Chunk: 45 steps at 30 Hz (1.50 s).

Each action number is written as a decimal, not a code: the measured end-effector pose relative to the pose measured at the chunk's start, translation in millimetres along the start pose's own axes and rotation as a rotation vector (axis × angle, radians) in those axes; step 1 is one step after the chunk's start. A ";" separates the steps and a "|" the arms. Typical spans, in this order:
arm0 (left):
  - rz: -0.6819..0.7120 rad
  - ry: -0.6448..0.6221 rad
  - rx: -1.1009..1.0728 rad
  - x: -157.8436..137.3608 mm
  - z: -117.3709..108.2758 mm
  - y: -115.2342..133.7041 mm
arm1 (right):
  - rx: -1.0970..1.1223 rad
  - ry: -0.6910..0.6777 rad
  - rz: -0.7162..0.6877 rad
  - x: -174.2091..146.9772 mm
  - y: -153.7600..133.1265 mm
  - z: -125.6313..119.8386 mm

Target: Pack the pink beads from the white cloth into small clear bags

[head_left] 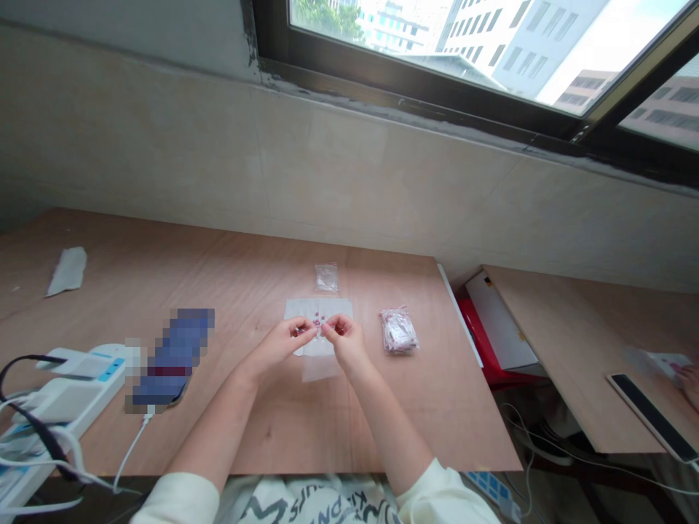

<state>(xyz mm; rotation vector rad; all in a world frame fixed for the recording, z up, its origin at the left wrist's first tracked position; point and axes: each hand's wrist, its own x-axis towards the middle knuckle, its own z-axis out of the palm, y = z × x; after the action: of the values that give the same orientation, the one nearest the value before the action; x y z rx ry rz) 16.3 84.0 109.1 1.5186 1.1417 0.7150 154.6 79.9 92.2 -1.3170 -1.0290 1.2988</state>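
My left hand point(295, 335) and my right hand point(344, 336) meet over a white sheet point(293, 308) on the wooden table. Thumb and fingers of each are pinched together, almost tip to tip. Small dark pink pieces point(317, 322) show between and just beyond the fingertips; they are too small to name. Whatever is in either pinch cannot be made out. A clear plastic piece point(320, 369) lies below the hands, partly over the sheet. Behind the sheet is a small clear plastic bag point(326, 278). To the right sits a stack of clear packets point(400, 331) with pinkish contents.
A phone point(173, 360) with a blurred-out screen charges at left, beside a white power strip point(81, 393) with tangled cables. A scrap of white paper point(68, 271) lies far left. Across a gap, another table point(573, 327) holds a phone point(652, 416) and another person's hand point(691, 382).
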 end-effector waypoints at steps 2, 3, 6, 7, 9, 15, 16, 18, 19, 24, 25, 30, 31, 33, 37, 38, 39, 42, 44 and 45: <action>0.031 0.035 0.014 2.4 1.8 0.9 | -0.009 -0.007 -0.015 -0.8 0.2 1.7; 0.041 0.044 0.020 3.4 1.6 1.8 | 0.004 -0.029 -0.010 -1.1 -0.8 2.0; 0.024 0.032 0.028 4.5 -2.5 4.7 | 0.076 -0.084 0.030 -1.2 -7.1 0.7; 0.011 0.026 0.015 4.3 -4.4 5.1 | 0.094 -0.081 0.039 -0.8 -9.7 -0.1; -0.015 0.020 -0.031 3.5 -8.2 4.9 | 0.116 -0.069 0.048 1.1 -14.3 -1.6; -0.042 0.080 -0.121 3.2 -12.8 0.1 | 0.155 -0.111 0.114 4.3 -14.5 -0.5; -0.042 0.102 -0.137 3.9 -12.8 -1.3 | 0.158 -0.134 0.139 3.1 -11.9 -0.2; -0.049 0.141 -0.168 5.9 -12.9 -6.2 | 0.140 -0.193 0.197 -0.2 -4.6 -0.7; -0.056 0.158 -0.177 7.3 -13.0 -10.1 | 0.123 -0.216 0.225 -1.5 -0.4 -1.6; -0.050 0.336 -0.079 15.8 -14.8 -45.7 | 0.026 -0.170 0.253 8.2 15.1 -8.0; -0.044 0.377 -0.041 16.7 -15.3 -54.8 | 0.009 -0.126 0.227 15.1 15.1 -8.6; -0.030 0.372 0.264 10.6 -14.5 -89.8 | -0.082 0.120 0.092 75.9 4.2 -3.6; -0.004 0.374 0.325 8.0 -13.5 -93.0 | -0.127 0.170 0.080 91.1 2.4 -1.1; 0.058 0.359 0.415 3.5 -11.5 -95.7 | -0.310 0.243 0.084 120.5 1.9 4.4; 0.094 0.339 0.497 0.2 -9.7 -94.6 | -0.443 0.295 0.107 161.7 13.2 12.0; 0.091 0.337 0.503 0.4 -9.8 -94.2 | -0.472 0.297 0.108 166.9 17.4 12.5; 0.087 0.336 0.505 0.8 -9.9 -93.9 | -0.502 0.296 0.108 170.1 21.3 12.4; 0.083 0.341 0.512 2.0 -9.8 -93.4 | -0.586 0.289 0.097 171.2 29.7 10.6; 0.084 0.349 0.519 2.1 -9.4 -93.5 | -0.635 0.286 0.087 168.6 31.0 9.8; 0.085 0.352 0.522 2.0 -9.2 -93.6 | -0.656 0.285 0.081 167.2 30.4 9.8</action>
<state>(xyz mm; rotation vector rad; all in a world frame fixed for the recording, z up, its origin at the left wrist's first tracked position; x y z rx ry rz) -18.4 88.1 21.7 1.9331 1.6268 0.8023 154.4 240.3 35.3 -1.9853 -1.2553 0.8089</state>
